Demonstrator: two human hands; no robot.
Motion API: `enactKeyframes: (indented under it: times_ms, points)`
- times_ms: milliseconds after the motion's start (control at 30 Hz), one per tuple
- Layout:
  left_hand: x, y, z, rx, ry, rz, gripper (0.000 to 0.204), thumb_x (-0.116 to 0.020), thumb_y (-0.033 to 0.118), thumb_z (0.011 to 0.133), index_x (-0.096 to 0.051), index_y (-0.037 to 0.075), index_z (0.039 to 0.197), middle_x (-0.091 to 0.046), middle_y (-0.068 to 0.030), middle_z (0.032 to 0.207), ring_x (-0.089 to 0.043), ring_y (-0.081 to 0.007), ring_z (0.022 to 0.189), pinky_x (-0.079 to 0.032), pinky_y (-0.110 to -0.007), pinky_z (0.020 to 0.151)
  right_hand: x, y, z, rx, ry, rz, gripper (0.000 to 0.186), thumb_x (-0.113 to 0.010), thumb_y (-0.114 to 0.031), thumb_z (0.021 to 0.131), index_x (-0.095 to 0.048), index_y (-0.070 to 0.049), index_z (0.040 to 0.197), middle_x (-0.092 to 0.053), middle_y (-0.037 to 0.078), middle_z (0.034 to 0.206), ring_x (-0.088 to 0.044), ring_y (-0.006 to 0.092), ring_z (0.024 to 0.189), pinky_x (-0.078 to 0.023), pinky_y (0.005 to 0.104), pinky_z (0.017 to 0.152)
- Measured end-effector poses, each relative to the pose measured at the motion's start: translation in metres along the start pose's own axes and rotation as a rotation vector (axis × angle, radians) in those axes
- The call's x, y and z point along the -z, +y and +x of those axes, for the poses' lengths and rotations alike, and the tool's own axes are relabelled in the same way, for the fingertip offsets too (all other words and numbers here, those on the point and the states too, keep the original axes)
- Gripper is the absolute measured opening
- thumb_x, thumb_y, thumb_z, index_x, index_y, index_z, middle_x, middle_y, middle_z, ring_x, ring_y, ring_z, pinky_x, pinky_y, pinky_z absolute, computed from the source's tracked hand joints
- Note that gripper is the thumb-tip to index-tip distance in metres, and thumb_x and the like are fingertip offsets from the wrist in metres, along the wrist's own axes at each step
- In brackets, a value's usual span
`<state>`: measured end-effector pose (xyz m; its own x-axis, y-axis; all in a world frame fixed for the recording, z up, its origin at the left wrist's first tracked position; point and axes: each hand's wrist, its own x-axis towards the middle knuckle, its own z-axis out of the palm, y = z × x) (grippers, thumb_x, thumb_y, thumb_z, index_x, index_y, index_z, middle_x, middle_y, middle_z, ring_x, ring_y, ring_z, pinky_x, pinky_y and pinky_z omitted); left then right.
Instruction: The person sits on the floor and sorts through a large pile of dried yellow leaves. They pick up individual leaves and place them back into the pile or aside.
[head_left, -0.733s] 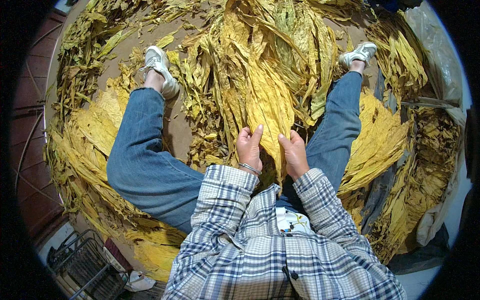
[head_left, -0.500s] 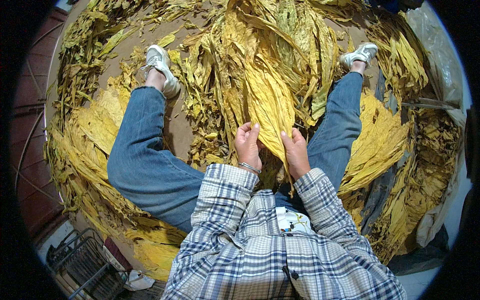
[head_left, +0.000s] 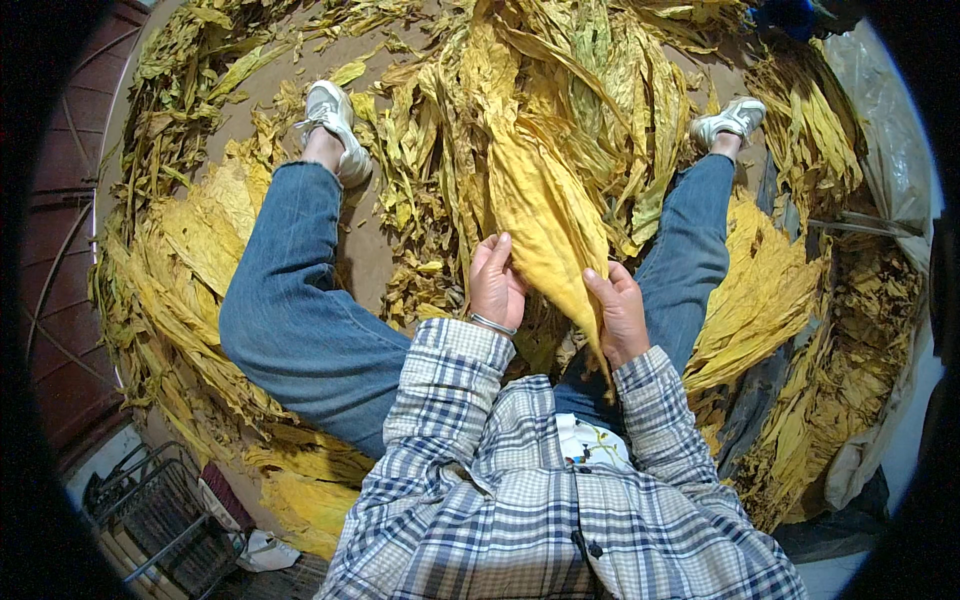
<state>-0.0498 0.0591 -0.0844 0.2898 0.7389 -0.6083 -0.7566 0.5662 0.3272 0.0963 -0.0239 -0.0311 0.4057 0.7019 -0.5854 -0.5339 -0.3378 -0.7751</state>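
Between my legs I hold a broad, dried yellow tobacco leaf (head_left: 548, 225) stretched between both hands. My left hand (head_left: 497, 284) pinches its left edge, thumb on top and fingers underneath. On the other edge, near the narrow stem end, my right hand (head_left: 620, 308) has its thumb on the leaf and its fingers curled beneath. The leaf's stem tip hangs down toward my lap. Its far part rests against a large heap of yellow and greenish tobacco leaves (head_left: 625, 120) in front of me.
Flattened yellow leaves lie in a pile (head_left: 205, 230) by my left leg and another pile (head_left: 755, 290) by my right leg. Clear plastic sheeting (head_left: 880, 120) edges the right side. A dark metal-framed chair (head_left: 150, 510) stands at lower left, beside a reddish panelled surface (head_left: 60, 270).
My hands have moved slightly apart, the right one shifting right, and the held leaf is spread wider and looks smoother. Its stem tip has swung a little to the right.
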Motion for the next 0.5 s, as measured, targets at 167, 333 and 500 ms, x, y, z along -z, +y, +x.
enactKeyframes:
  times_ms: [167,333,500]
  points:
    - [0.007,-0.001,0.008,-0.051,0.066,-0.009,0.017,-0.055,0.014,0.102,-0.049,0.003,0.114,-0.062,-0.0117,0.114,-0.061,-0.0223,0.106,-0.053,-0.039,0.095,-0.006,-0.006,-0.007,-0.053,0.008,-0.023,0.022,-0.065,-0.007,0.094,-0.057,-0.001,0.114,-0.069,0.010,0.110,-0.069,0.0167,0.095,-0.058,0.0309,0.083]
    - [0.014,0.002,0.013,-0.069,0.117,0.009,0.020,-0.047,0.016,0.105,-0.052,0.001,0.118,-0.064,-0.0136,0.116,-0.065,-0.0259,0.105,-0.055,-0.042,0.094,-0.005,-0.020,-0.009,-0.317,-0.208,0.195,0.018,-0.064,-0.019,0.098,-0.061,-0.007,0.111,-0.051,-0.006,0.070,-0.031,0.0009,0.049,-0.024,0.0169,0.040]
    - [0.017,0.003,0.015,-0.063,0.069,-0.017,0.026,-0.045,0.019,0.106,-0.050,0.000,0.123,-0.062,-0.0153,0.121,-0.064,-0.0268,0.107,-0.055,-0.042,0.095,-0.005,-0.020,-0.009,-0.365,-0.202,0.064,0.015,-0.064,-0.022,0.098,-0.063,-0.008,0.103,-0.052,-0.005,0.071,-0.037,0.0021,0.050,-0.028,0.0167,0.041]
